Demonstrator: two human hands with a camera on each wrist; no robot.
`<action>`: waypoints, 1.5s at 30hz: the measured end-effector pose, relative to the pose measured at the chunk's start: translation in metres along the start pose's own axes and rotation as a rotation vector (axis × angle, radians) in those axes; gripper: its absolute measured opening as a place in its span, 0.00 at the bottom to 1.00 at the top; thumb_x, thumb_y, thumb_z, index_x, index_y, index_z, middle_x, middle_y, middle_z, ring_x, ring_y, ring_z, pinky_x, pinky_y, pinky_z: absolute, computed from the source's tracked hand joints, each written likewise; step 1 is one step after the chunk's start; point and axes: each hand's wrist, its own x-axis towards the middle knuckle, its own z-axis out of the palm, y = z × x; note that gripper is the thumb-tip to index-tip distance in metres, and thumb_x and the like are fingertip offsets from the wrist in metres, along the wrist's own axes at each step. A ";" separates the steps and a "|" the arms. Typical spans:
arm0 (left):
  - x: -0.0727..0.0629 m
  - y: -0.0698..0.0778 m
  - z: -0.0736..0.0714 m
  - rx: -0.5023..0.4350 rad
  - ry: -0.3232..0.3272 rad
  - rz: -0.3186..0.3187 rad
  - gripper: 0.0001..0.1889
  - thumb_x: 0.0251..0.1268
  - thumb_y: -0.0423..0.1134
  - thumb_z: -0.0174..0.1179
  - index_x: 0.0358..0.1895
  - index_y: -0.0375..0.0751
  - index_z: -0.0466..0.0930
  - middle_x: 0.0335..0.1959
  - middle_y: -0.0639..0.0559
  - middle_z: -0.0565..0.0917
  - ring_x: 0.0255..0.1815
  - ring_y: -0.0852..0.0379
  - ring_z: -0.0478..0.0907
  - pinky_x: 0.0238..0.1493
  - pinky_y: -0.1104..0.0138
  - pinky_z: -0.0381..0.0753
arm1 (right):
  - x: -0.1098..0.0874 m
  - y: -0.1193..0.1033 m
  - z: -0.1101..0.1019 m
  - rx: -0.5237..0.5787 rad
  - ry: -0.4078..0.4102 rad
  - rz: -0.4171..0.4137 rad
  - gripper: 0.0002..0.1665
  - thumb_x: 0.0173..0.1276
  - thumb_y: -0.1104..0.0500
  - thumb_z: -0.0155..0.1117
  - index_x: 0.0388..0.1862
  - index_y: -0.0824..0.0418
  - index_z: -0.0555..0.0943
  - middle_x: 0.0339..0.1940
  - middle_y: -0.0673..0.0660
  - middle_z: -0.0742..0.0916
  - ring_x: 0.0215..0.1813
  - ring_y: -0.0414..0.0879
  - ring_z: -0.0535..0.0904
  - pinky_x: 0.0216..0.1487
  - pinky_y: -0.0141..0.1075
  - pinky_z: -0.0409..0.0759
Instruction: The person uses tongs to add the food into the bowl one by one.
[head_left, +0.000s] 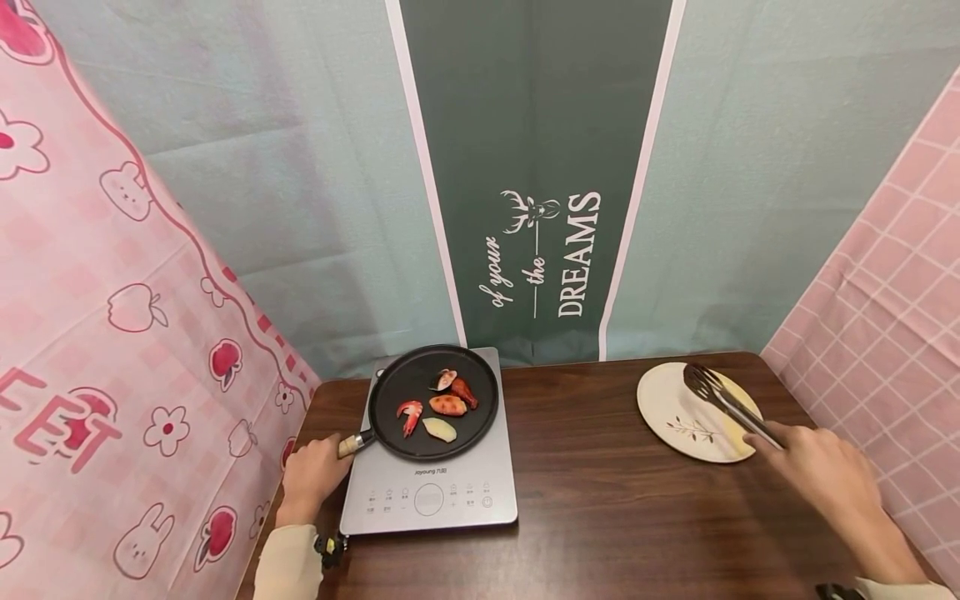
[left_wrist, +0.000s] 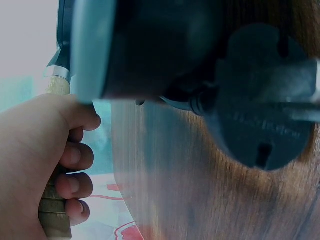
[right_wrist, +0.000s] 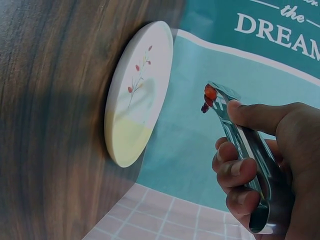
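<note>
My left hand [head_left: 315, 473] grips the wooden handle [left_wrist: 59, 86] of a black flat pan [head_left: 401, 379]. In the pan lie a red-and-white shrimp [head_left: 411, 415], a drumstick [head_left: 465, 393], a browned wing-like piece [head_left: 447, 406], a shellfish piece [head_left: 446, 380] and a pale yellow slice [head_left: 439, 429]. With fingers and thumb curled round them, my right hand [head_left: 821, 467] holds metal tongs [right_wrist: 246, 142]. Their tips pinch a small dark red and orange food piece [right_wrist: 210, 94]. In the head view this piece overlaps the far side of a cream plate [head_left: 660, 404] with a leaf sprig print.
Under the pan stands a silver induction cooker [head_left: 480, 492] with a touch panel. Close to my left wrist, a black plug [left_wrist: 260, 125] shows above the brown wooden table [head_left: 577, 475]. Printed cloths hang behind and at both sides.
</note>
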 end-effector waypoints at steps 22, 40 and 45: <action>0.000 0.001 -0.002 0.008 -0.002 0.008 0.12 0.62 0.42 0.70 0.32 0.38 0.78 0.23 0.39 0.83 0.21 0.39 0.80 0.23 0.46 0.73 | 0.005 -0.019 0.004 0.009 0.012 -0.045 0.29 0.73 0.40 0.69 0.57 0.63 0.87 0.41 0.80 0.87 0.35 0.81 0.82 0.26 0.65 0.71; 0.000 -0.001 0.000 -0.004 -0.017 -0.005 0.12 0.63 0.42 0.69 0.31 0.39 0.78 0.24 0.39 0.84 0.21 0.37 0.80 0.22 0.46 0.72 | 0.012 -0.040 0.007 -0.007 0.062 -0.112 0.24 0.72 0.43 0.71 0.55 0.60 0.87 0.31 0.77 0.86 0.26 0.74 0.81 0.20 0.60 0.68; -0.001 0.001 -0.001 0.005 0.002 -0.001 0.13 0.63 0.43 0.70 0.31 0.38 0.78 0.24 0.35 0.85 0.23 0.32 0.82 0.23 0.43 0.74 | 0.016 -0.046 0.007 -0.009 0.041 -0.109 0.25 0.73 0.42 0.70 0.57 0.59 0.87 0.32 0.78 0.86 0.25 0.73 0.81 0.20 0.59 0.69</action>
